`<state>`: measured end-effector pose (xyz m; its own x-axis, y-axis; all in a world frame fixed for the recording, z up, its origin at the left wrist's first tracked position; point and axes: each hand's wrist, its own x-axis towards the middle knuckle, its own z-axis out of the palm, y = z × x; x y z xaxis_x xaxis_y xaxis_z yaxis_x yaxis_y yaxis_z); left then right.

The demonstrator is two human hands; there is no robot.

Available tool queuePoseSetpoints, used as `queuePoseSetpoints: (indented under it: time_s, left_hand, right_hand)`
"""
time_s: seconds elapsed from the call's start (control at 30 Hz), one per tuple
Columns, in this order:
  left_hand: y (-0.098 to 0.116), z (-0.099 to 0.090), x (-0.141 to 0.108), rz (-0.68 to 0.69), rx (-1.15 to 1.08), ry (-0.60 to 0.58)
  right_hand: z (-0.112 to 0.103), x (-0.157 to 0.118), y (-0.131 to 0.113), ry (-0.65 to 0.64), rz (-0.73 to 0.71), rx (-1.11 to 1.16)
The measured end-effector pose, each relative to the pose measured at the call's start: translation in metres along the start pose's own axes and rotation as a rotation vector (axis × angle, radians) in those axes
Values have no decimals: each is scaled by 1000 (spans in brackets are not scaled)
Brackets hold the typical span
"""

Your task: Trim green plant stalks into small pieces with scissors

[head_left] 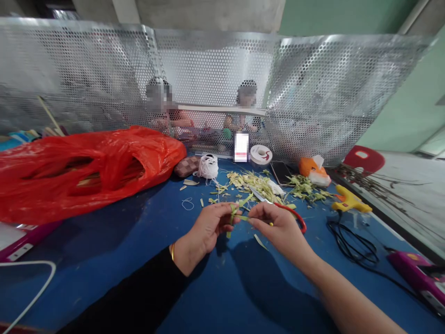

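Blue worktop [139, 236], backed by a tall screen of perforated silvery metal [215, 60]; two people sit beyond it, seen through the holes.

Head view, held: one small piece of crossed, flat, pale-green strips [228, 232], raised just above the worktop between both hands. Left hand [200, 232]: thumb and fingers pinched around the crossing, apparently to keep the strips from slipping apart. Right hand [278, 225]: thumb and forefinger pressed together on one strip end, probably for fine control, with the pull kept straight.

Beyond the hands: loose heap of yellow-green plant scraps [239, 178]; red-handled metal scissors [302, 225], partly hidden by the right hand, presumably so placed for quick reach.

Beyond the left hand: bundle of thin white cord [208, 167]. Farther left: large crinkled red plastic bag [153, 146], open, its contents bunched inside.

Right of the right hand: yellow gun-shaped tool [349, 200] with black cable [359, 250], seemingly set aside so the cable stays off the working spot.
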<state>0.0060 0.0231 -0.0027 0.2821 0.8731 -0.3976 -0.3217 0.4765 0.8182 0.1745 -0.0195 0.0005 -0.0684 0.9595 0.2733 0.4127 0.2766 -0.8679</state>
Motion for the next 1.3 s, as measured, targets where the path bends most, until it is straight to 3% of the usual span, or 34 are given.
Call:
queuePoseSetpoints:
  time_s: [0.13, 0.3, 0.43, 0.63, 0.8, 0.9, 1.03, 1.1, 1.17, 1.23, 1.3]
  left_hand:
    - [-3, 1, -2, 6, 163, -95]
    - [-4, 1, -7, -64, 214, -328]
    - [-4, 0, -7, -111, 197, -391]
    - [-2, 1, -7, -140, 199, -393]
    - [-2, 0, -9, -160, 260, -405]
    - [-1, 1, -10, -149, 309, -354]
    - [1, 3, -8, -21, 259, -215]
    - [2, 3, -7, 31, 222, -179]
    - [2, 2, -6, 56, 195, -182]
    - [1, 1, -6, 63, 182, -216]
    - [-1, 1, -7, 67, 177, -254]
  right_hand:
    - [1, 2, -6, 104, 120, 326]
    - [0, 6, -1, 209, 133, 353]
    - [-2, 8, 2, 212, 129, 366]
    - [-3, 8, 7, 258, 54, 217]
    - [2, 6, 11, 169, 21, 95]
    - [2, 6, 13, 141, 39, 63]
    - [-5, 11, 21, 426, 38, -106]
    - [-8, 14, 25, 529, 139, 6]
    - [-7, 15, 26, 463, 310, 270]
    - [-2, 13, 24, 281, 441, 527]
    - [4, 10, 20, 168, 430, 660]
